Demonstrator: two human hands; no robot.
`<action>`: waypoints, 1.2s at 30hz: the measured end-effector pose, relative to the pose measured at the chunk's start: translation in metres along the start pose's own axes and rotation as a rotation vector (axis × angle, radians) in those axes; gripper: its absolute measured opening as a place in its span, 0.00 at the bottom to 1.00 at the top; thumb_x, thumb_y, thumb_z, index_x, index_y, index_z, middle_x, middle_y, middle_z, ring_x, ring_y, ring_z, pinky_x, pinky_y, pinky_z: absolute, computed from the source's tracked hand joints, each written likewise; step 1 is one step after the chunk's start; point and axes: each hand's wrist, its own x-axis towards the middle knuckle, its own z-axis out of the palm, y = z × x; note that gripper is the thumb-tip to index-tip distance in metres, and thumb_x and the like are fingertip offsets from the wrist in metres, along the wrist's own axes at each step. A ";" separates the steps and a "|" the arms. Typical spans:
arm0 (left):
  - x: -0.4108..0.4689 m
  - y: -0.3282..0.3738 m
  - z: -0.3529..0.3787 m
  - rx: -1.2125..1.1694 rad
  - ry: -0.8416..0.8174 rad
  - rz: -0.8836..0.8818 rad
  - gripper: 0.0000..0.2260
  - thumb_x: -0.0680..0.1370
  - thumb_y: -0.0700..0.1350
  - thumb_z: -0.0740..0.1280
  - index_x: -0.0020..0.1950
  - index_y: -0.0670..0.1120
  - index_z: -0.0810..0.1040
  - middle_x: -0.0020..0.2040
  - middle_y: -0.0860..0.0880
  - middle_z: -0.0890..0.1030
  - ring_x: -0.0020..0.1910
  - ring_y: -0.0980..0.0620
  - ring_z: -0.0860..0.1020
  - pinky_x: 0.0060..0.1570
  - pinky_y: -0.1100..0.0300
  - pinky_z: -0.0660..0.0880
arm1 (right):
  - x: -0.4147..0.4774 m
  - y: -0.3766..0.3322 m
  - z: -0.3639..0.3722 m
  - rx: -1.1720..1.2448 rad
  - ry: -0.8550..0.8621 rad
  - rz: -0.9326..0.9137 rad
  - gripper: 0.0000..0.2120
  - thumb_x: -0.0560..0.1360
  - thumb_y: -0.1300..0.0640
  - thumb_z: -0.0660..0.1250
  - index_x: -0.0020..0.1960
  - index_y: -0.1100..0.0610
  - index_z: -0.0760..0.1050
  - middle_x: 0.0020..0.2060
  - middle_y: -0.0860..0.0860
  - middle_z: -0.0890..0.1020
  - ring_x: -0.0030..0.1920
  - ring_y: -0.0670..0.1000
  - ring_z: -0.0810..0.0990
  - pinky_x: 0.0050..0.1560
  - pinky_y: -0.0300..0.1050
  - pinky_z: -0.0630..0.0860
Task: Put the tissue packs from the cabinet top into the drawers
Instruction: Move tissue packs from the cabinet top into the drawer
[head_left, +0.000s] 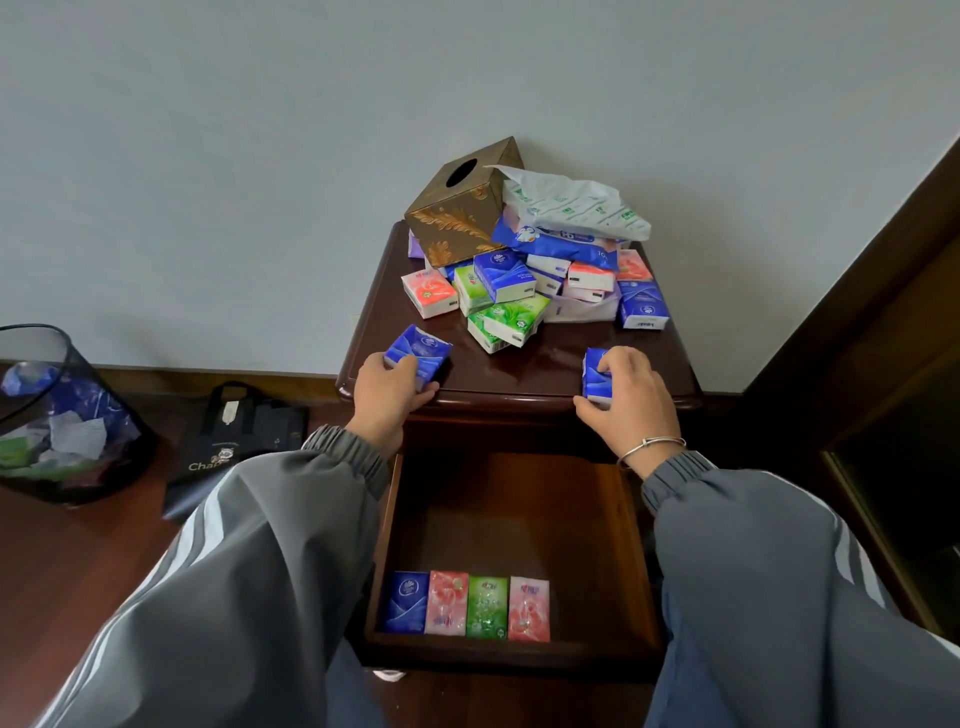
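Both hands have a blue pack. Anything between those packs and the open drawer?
Nothing visible. The left hand grips the left blue pack and the right hand the right blue pack at the front edge of the cabinet top, just above the open drawer, whose floor is bare beyond a row of four packs.

Tissue packs (511, 291) atop cabinet (545, 366), four in drawer (514, 509)

The cabinet top (545, 364) is dark wood, polished to a glossy, reflective finish. The open drawer (514, 519) at six o'clock of it shows duller, matt wood inside. The tissue packs (501, 278) wear shiny plastic film. The tissue box (457, 223), at eleven o'clock of the pile, has raised gold relief on matt brown. The grey sleeves (260, 571) are smooth cloth with gathered cuffs. The bracelet (652, 444) is bright metal.
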 end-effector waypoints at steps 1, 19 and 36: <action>-0.003 0.000 0.001 0.007 -0.021 -0.008 0.05 0.80 0.41 0.60 0.44 0.43 0.70 0.46 0.46 0.77 0.39 0.50 0.82 0.32 0.64 0.80 | 0.000 -0.001 -0.001 0.058 0.020 0.013 0.18 0.67 0.54 0.72 0.51 0.59 0.69 0.54 0.55 0.74 0.48 0.60 0.75 0.44 0.45 0.69; -0.051 -0.013 0.019 -0.416 -0.736 -0.339 0.24 0.80 0.58 0.58 0.63 0.41 0.77 0.57 0.39 0.81 0.53 0.45 0.81 0.53 0.52 0.79 | -0.041 -0.089 -0.003 0.527 -0.127 -0.145 0.22 0.77 0.54 0.63 0.71 0.54 0.66 0.72 0.49 0.67 0.68 0.44 0.69 0.59 0.25 0.64; 0.018 0.010 -0.010 -0.328 -0.403 0.000 0.09 0.77 0.44 0.68 0.56 0.44 0.78 0.49 0.45 0.85 0.45 0.50 0.83 0.50 0.52 0.80 | 0.051 -0.087 0.009 1.118 -0.152 0.776 0.25 0.75 0.48 0.65 0.64 0.65 0.69 0.63 0.63 0.74 0.62 0.63 0.75 0.61 0.56 0.74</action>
